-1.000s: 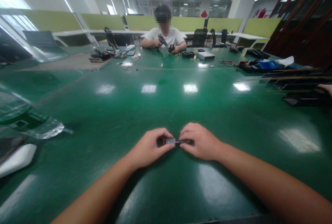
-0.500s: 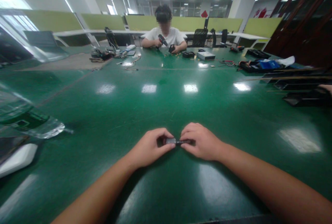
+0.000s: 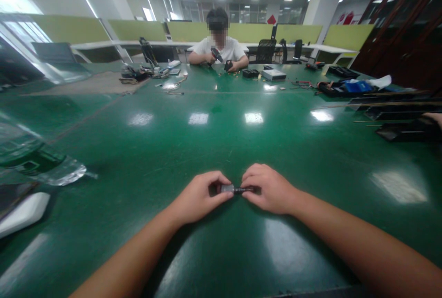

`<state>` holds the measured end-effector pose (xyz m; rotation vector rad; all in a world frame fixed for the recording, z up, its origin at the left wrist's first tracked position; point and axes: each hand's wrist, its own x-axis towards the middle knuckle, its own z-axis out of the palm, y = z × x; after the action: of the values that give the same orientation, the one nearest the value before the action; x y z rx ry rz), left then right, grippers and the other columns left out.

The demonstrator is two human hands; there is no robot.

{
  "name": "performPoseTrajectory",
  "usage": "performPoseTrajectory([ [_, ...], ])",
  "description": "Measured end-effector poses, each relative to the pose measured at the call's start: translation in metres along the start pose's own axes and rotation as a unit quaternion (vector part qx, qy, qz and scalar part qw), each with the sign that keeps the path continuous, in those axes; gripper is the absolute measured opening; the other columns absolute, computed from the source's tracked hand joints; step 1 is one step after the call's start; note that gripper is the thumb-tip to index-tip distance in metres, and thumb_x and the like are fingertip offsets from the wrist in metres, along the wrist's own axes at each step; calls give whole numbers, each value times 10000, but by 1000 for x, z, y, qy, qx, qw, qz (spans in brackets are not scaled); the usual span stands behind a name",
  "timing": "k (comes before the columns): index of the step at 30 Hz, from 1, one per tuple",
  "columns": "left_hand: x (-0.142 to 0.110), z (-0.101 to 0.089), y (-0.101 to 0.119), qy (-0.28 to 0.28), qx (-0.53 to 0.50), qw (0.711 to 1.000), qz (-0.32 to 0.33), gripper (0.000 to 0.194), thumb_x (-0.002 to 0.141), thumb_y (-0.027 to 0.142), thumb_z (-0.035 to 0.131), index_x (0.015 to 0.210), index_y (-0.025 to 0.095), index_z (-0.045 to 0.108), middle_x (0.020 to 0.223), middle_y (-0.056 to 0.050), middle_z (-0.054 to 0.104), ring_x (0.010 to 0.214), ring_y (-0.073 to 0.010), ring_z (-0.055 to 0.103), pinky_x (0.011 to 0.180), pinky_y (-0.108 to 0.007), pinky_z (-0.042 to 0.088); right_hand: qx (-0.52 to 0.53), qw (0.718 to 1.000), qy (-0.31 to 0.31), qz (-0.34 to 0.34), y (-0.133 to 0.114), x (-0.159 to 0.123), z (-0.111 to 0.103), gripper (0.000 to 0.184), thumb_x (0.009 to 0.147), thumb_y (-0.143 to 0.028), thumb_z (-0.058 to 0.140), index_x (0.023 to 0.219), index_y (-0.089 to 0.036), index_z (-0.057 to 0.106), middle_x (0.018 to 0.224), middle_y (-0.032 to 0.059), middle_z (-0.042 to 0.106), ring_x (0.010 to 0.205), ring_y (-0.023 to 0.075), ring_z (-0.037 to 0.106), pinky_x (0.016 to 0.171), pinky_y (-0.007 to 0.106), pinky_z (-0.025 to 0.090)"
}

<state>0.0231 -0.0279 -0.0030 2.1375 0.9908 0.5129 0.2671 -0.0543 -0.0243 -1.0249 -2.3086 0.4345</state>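
Head view: holding small grey piece (image 3: 227,188) in left hand (image 3: 198,197), with thumb and fingers clamped on it. Gripping dark shaft (image 3: 238,190) in right hand (image 3: 267,189), with thumb and fingertips pinched together on it. Keeping both in one line, parallel to the near edge of green table (image 3: 221,141), and quite close to this edge.

Compared with a second ago, showing slightly more of the dark shaft between the hands, because of a small shift of right fingertips toward the table's right edge; left hand practically unmoved. Judging carefully: perhaps drawing the shaft outward, perhaps only moving the grip along it; cannot tell which. Apparently not separated yet, grey piece and shaft; too small to see the joint.

At the table's far edge, no clear change: co-worker (image 3: 230,49) with dark power tool (image 3: 217,55). Toward the left edge, well apart from both hands: clear bottle (image 3: 37,160) and white object (image 3: 26,213).
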Motion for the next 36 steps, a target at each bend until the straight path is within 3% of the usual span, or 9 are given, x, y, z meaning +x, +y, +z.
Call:
performPoseTrajectory([
  [36,0,-1,3,-3,5,1000,-14,174,882,329,683,958,174,705,867,-31,699,791,-184,636,729,-286,486,-13,1000,-20,20,-2,-3,-13,72,826,-175,700,879,-199,742,994,52,737,985,213,640,906,387,472],
])
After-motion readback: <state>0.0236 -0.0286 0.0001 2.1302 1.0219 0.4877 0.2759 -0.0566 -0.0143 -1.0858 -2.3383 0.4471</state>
